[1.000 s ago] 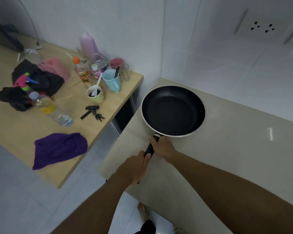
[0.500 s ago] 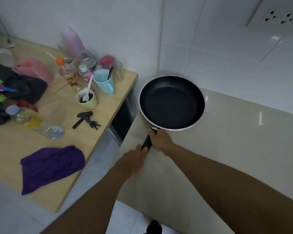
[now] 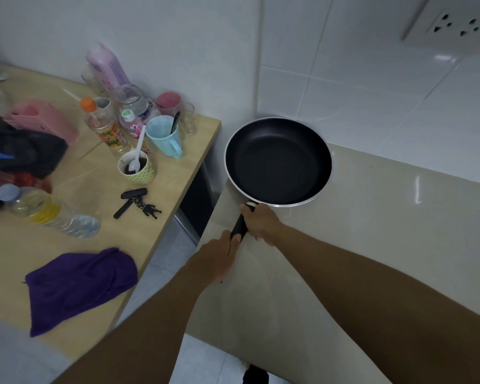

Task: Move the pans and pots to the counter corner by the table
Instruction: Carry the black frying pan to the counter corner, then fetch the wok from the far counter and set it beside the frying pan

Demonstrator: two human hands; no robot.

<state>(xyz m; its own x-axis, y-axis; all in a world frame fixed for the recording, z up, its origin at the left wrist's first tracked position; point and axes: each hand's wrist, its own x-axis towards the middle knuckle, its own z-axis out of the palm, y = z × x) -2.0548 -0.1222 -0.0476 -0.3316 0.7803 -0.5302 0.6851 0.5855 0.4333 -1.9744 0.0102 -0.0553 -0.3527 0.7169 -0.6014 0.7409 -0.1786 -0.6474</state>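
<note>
As left hand (image 3: 216, 259) and right hand (image 3: 262, 223) grip the pan (image 3: 277, 162), it overlies the counter (image 3: 372, 231).

White tiled walls (image 3: 372, 92) with a socket plate (image 3: 452, 26), beige counter (image 3: 385, 231), light wooden table (image 3: 89, 176), pale floor tiles (image 3: 175, 239).

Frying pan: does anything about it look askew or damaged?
No damage shows. The frying pan looks level at the counter corner, but its left rim seems to overhang the edge slightly.
</note>
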